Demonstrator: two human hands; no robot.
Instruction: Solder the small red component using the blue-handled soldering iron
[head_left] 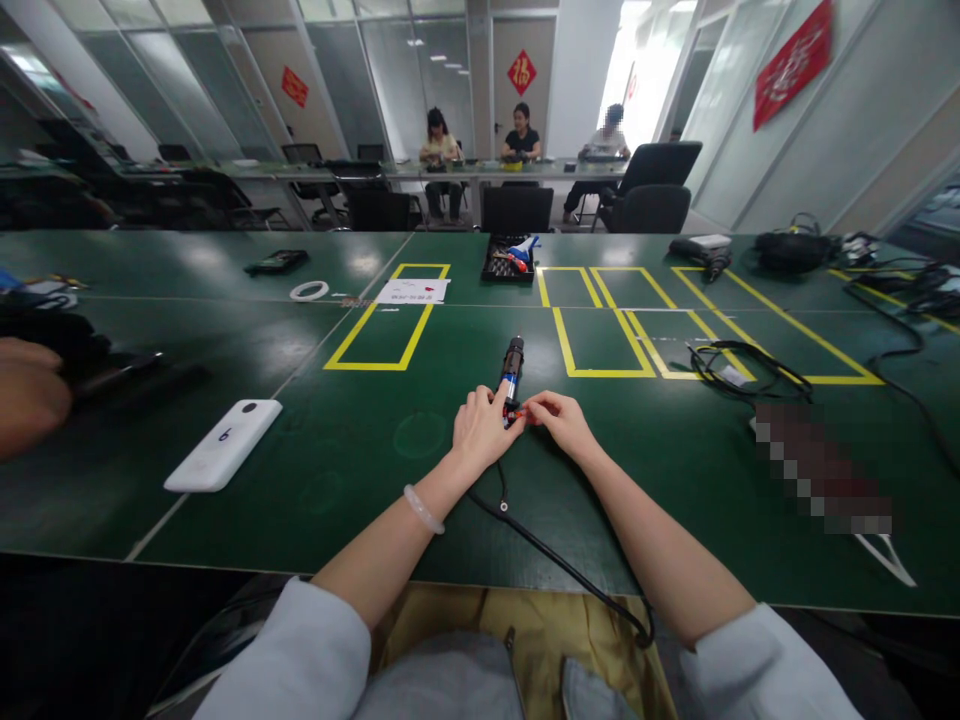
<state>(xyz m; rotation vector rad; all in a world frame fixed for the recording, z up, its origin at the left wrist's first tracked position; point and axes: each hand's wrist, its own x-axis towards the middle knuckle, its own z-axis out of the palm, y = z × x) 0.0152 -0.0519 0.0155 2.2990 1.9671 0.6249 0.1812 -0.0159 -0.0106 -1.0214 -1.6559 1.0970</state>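
An electric screwdriver [513,358] with a black nose, a blue band and a silver section lies on the green table, pointing away from me. Its rear end seems to be opened up, with small red parts or wires showing. My left hand [484,425] is closed around that rear end and hides part of it. Close by on the right, my right hand [561,420] pinches a thin orange-red piece, apparently a wire, at the same end. A black cable [559,562] runs from under my left hand towards my lap, with a small ring terminal [504,507] beside it.
A white power bank [223,447] lies to the left; another person's hand [30,395] is further left. A black tray [508,262] with tools stands ahead. Coiled black cable [750,365] and a blurred pouch-like item [825,470] lie right. Yellow tape marks the table.
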